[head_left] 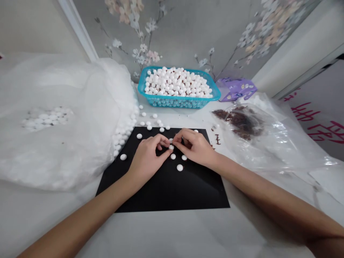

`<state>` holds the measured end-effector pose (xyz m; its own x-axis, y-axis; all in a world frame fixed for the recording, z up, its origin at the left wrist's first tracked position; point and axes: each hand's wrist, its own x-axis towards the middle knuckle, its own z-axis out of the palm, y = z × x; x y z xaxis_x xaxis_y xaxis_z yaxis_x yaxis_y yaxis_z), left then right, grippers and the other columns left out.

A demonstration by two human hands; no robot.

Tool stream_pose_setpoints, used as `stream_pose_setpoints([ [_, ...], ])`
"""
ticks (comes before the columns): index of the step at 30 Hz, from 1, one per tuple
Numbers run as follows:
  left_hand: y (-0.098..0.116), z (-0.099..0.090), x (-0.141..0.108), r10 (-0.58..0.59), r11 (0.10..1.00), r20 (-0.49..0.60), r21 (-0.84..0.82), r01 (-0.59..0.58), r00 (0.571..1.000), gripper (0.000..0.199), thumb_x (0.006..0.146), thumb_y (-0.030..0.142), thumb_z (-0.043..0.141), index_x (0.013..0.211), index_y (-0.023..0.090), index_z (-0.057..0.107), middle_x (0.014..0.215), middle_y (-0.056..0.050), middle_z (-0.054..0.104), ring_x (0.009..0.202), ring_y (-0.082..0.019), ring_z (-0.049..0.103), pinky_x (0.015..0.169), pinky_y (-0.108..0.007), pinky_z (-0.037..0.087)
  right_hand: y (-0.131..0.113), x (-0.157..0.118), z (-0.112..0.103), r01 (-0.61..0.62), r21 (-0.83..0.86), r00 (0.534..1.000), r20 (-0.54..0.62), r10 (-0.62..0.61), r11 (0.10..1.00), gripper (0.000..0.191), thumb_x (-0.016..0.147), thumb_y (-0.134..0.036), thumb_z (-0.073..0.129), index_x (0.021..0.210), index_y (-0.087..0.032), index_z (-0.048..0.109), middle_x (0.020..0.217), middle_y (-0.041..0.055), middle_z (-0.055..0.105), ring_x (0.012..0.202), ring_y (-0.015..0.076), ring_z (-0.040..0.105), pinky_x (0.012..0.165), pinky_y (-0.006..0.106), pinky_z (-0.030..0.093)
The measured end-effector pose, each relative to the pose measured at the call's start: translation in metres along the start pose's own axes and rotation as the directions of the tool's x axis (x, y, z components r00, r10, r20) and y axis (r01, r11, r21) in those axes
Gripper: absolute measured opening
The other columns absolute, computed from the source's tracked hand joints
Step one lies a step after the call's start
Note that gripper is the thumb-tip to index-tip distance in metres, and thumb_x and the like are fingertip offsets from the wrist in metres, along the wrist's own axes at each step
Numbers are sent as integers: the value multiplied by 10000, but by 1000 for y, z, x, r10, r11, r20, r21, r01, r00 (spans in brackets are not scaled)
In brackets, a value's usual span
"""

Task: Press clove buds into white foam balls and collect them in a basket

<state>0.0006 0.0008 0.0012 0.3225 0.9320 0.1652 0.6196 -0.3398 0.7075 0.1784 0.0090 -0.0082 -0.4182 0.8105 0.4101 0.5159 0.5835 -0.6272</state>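
My left hand and my right hand sit over a black sheet, their curled fingertips almost meeting. A white round bead lies just below the fingertips, touching or nearly touching them. Whether the fingers pinch anything small is hidden. Other loose white beads rest on the sheet near both hands, with one out by its left edge.
A turquoise plastic basket heaped with white beads stands beyond the sheet. On the left, a white translucent bag holds more beads. On the right, a clear plastic bag holds dark reddish-brown bits, with a purple packet behind it.
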Motion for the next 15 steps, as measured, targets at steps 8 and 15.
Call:
stream_pose_setpoints([
  [8, 0, 0, 0, 2, 1000, -1, 11, -2, 1000, 110, 731, 208, 649, 811, 204, 573, 814, 34, 638, 694, -127, 550, 687, -281, 436, 0, 0, 1, 19, -5, 1000, 18, -19, 1000, 66, 847, -139, 512, 799, -175, 540, 782, 2, 562, 537, 74, 427, 550, 209, 385],
  [15, 0, 0, 0, 11, 1000, -7, 13, -11, 1000, 105, 729, 203, 648, 804, 208, 574, 805, 34, 637, 690, -128, 551, 684, -278, 440, -1, 0, 1, 20, -9, 999, 42, -20, 1000, 76, 846, -132, 502, 804, -179, 543, 787, 11, 557, 587, 90, 468, 543, 211, 386],
])
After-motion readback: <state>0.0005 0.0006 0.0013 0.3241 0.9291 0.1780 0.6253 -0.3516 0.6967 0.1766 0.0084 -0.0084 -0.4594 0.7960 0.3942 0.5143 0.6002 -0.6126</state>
